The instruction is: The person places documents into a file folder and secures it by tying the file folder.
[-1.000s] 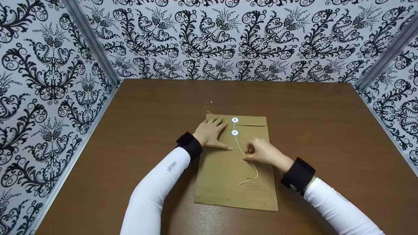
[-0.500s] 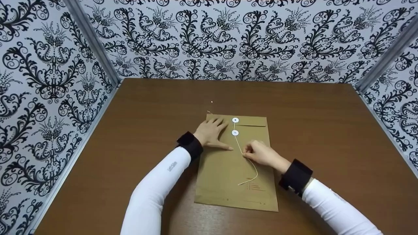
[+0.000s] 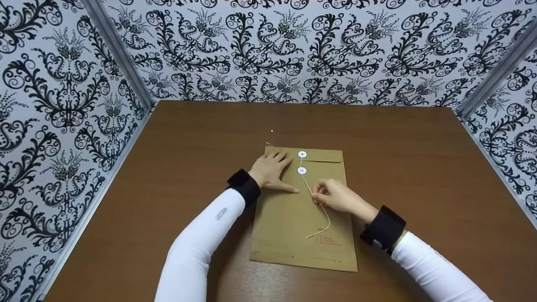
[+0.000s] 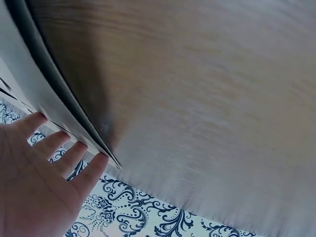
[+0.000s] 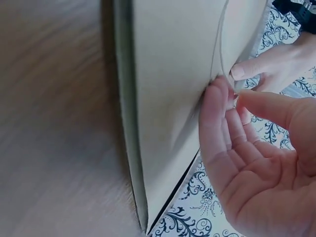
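Note:
A brown paper envelope [image 3: 293,226] lies flat on the table, its flap [image 3: 323,156] at the far end. Two white button discs sit one below the other, the upper disc [image 3: 302,154] on the flap and the lower disc [image 3: 302,170] on the body. From them a thin pale string [image 3: 328,218] runs down, its loose end curving over the red print. My left hand [image 3: 272,171] rests spread on the envelope's upper left, fingers straight. Thumb and index finger of my right hand [image 3: 337,196] pinch the string partway along, just above the paper; the right wrist view shows this hand [image 5: 261,158] closely.
The brown wooden table [image 3: 188,147] surrounds the envelope. A patterned wall [image 3: 268,50] closes the back, with more panels at both sides. A tiny white speck [image 3: 272,131] and a short string end [image 3: 268,144] lie beyond the envelope's top left.
My right hand has shifted slightly up the string, still close to the paper. The left hand and the envelope have stayed in place.

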The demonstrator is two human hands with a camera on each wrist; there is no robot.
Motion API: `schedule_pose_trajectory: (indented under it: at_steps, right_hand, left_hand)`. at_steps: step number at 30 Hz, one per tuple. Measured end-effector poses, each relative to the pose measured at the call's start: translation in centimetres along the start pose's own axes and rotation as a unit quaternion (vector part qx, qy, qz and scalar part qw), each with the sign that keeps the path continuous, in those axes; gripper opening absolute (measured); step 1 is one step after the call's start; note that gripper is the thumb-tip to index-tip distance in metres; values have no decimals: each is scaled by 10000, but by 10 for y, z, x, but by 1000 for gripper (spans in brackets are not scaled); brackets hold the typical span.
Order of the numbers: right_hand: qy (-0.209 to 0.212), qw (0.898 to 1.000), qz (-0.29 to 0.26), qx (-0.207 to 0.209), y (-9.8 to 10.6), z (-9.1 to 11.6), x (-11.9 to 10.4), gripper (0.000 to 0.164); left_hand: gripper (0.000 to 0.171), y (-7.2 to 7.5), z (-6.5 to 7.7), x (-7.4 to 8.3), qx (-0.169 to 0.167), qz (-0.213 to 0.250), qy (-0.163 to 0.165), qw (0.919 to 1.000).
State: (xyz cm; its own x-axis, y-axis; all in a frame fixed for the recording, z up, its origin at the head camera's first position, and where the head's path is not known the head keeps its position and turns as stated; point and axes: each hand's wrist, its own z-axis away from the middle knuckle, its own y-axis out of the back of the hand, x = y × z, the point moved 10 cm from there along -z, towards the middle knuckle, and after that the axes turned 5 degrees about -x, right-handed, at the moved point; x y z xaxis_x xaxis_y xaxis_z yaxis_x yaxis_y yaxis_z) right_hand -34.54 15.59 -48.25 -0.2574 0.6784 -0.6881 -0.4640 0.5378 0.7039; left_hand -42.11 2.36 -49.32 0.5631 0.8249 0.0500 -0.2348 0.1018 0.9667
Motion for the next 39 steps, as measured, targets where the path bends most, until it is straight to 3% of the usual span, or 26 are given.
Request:
schedule_pose_trajectory:
  at_steps: [7,12,18,25,30,39]
  right_hand:
    - [276,9987,-416,-79,1,0,3,9]
    - [119,9986,-501,135,12,2,14,11]
    - [-226,9978,283,561,37,4,28,8]
    - [-338,9820,1455,1153,68,-2,36,8]
    - [-407,9748,1736,1337,83,-11,42,9]
    - [-404,9710,1962,1308,98,-37,47,10]
  left_hand:
    - [113,0,0,0,28,19,-26,10000]
    - [113,0,-1,-1,41,10,-17,10000]
    - [112,1,0,0,22,25,-42,10000]
    - [112,1,1,1,45,44,-63,10000]
    - [111,2,2,1,97,57,-70,9999]
    - [113,1,1,0,40,75,-79,9999]
